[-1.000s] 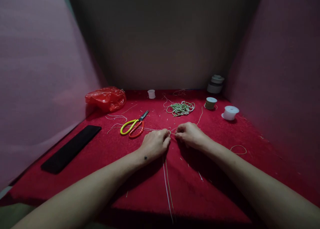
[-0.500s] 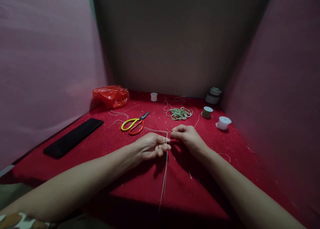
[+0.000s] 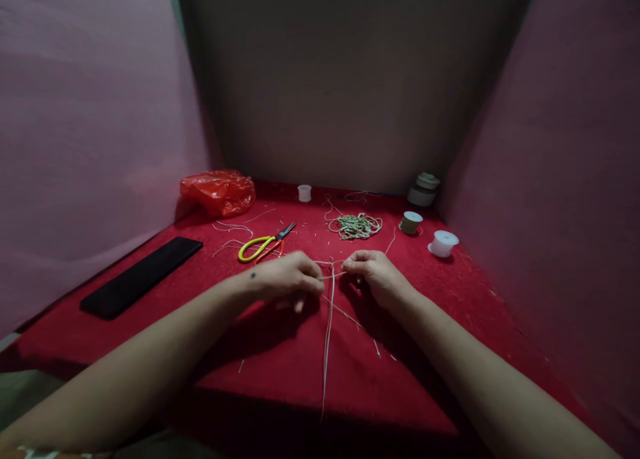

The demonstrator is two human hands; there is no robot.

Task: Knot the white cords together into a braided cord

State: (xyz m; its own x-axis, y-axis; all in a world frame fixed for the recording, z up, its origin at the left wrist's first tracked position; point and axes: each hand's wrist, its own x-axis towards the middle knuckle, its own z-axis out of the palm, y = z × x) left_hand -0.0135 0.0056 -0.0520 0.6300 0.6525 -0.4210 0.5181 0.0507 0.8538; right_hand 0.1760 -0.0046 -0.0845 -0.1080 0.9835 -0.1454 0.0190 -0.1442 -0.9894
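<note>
Pale cords (image 3: 328,339) run down the middle of the red cloth and over its front edge. Left of them, my left hand (image 3: 295,279) is pinched on a thin thread that crosses the cords; its lower fingers are slightly smeared. My right hand (image 3: 373,272), just right of the cords, pinches the thread near their top end, fingertips together. Between the two hands the thread (image 3: 330,276) is stretched. Another strand slants down to the right from below my left hand. Scissors (image 3: 257,249) with one yellow and one red handle lie beyond my left hand, partly covered by it.
A green and white knotted cord pile (image 3: 357,226) lies beyond my hands. Spools stand at right: green (image 3: 411,223) and white (image 3: 443,244). A jar (image 3: 423,189), a small white spool (image 3: 304,193), a red plastic bag (image 3: 217,192) and a black flat object (image 3: 143,277) surround the work area.
My left hand has turned over, from palm up under the cords to back up at their left, and now grips the thread. My right hand stays nearly in place. The view has shifted slightly.
</note>
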